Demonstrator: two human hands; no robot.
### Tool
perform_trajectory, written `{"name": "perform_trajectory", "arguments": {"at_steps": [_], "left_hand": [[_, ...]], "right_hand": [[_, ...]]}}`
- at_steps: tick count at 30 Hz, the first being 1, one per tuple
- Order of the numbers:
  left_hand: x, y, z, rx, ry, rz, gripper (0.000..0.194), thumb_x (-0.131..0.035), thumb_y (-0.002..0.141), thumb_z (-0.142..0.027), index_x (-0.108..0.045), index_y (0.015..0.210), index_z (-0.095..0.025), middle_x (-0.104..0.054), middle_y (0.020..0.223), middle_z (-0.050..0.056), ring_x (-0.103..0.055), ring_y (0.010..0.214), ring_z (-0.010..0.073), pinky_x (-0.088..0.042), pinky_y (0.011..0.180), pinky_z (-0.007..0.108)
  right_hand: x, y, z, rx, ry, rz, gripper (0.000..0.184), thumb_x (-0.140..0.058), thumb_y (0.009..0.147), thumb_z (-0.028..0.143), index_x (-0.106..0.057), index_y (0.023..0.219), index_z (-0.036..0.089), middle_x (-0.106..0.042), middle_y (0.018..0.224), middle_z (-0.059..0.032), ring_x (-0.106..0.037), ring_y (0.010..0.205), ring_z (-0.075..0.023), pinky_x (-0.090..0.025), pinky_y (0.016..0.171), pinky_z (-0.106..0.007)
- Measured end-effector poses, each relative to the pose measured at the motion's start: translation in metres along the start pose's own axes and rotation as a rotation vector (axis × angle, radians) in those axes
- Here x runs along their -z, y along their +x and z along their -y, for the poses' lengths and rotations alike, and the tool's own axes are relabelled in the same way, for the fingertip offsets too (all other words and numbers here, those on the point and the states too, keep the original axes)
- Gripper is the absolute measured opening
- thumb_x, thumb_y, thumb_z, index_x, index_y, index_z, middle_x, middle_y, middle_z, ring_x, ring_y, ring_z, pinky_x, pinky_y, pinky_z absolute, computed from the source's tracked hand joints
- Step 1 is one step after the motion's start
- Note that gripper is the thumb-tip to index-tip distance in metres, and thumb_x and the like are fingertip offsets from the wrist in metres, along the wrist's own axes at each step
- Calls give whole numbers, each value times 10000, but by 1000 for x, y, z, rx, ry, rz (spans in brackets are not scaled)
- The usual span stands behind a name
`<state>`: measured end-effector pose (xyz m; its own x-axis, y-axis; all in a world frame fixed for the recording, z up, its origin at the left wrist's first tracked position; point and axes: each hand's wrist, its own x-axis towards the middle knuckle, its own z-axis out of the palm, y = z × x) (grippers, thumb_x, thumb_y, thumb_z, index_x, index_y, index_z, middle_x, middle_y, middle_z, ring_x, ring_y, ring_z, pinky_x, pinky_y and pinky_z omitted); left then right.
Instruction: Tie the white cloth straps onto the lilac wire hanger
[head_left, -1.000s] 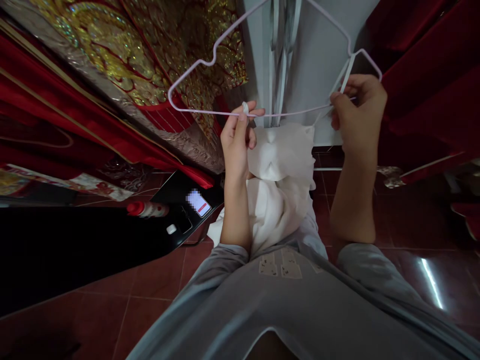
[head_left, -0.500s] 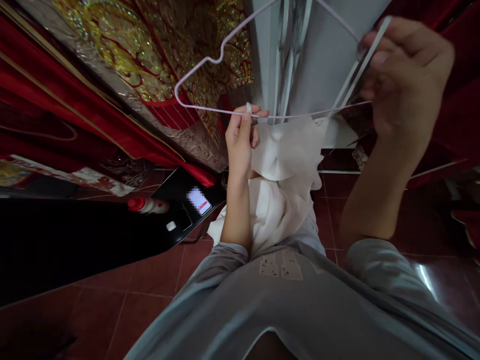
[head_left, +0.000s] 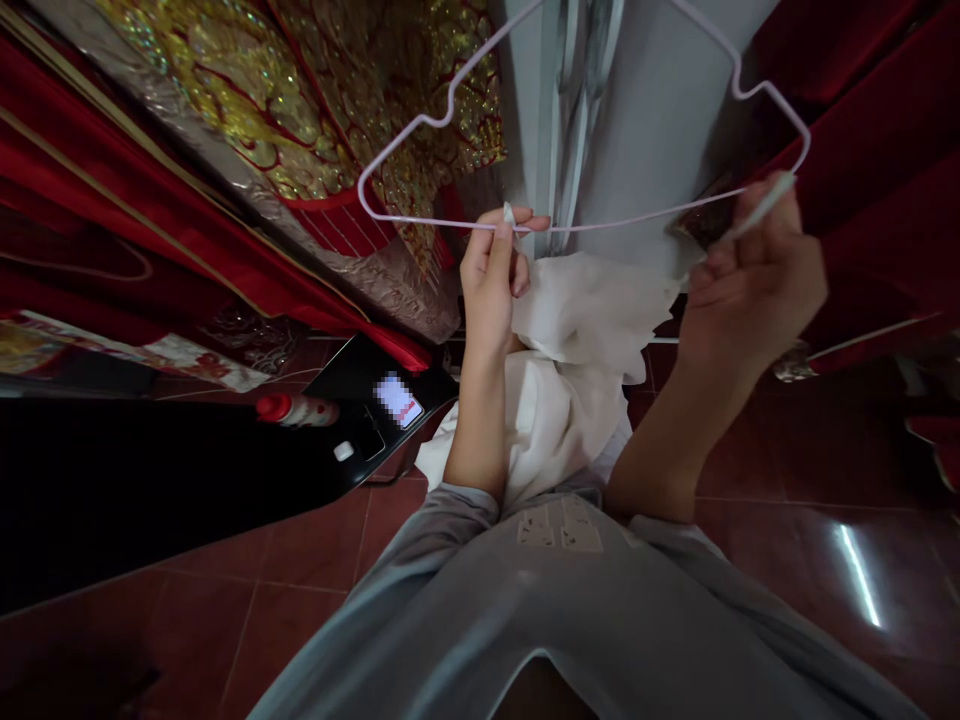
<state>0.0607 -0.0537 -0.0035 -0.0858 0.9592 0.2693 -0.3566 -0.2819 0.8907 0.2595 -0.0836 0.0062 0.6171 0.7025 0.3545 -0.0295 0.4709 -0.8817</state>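
I have the left fingers pinching the pink hanger, the right fingers a white strap; white cloth spreads below both. Left of them: sequined fabric, a black bench above red floor tiles.

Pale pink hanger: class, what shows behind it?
Behind the hanger: gold-sequinned fabric, a grey panel, red cloth. The left hand and right hand cover whatever lies directly behind them.
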Motion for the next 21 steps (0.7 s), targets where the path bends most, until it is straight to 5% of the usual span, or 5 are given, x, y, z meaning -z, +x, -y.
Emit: {"name": "perform_trajectory", "arguments": {"at_steps": [4,8,16,21], "left_hand": [[-9,-6,-2,-30,-90,55,188,-495,1079,-351,-658,996,-309,-706,1080,30,-583,658,227,-446,595,370],[-12,-13,-8,-31,-166,64,299,-388,1109,-217,-666,1008,-264,-705,1074,35,-395,456,155,-351,486,309],[-7,-18,-25,0,-169,74,351,-351,1096,-222,-693,1021,-215,-718,1066,77,-332,423,149,-259,431,322],[19,-8,-16,-152,-128,-151,258,-420,1037,-189,-663,1100,-248,-714,1168,26,-414,466,148,-294,447,314]], "right_hand": [[-38,-28,16,11,-60,201,355,-536,841,300,-655,1174,270,-671,1196,-31,-495,641,-100,-372,539,-253],[-47,-37,14,4,-207,400,376,-678,830,354,-635,1202,320,-655,1215,-9,-471,602,-91,-404,574,-285],[-48,-34,5,116,-235,416,315,-641,894,471,-628,1186,352,-651,1064,-15,-593,831,-152,-503,679,-295],[-58,-35,-1,177,-184,397,306,-624,896,479,-651,1155,319,-585,888,-11,-556,757,-141,-494,679,-306]]}}
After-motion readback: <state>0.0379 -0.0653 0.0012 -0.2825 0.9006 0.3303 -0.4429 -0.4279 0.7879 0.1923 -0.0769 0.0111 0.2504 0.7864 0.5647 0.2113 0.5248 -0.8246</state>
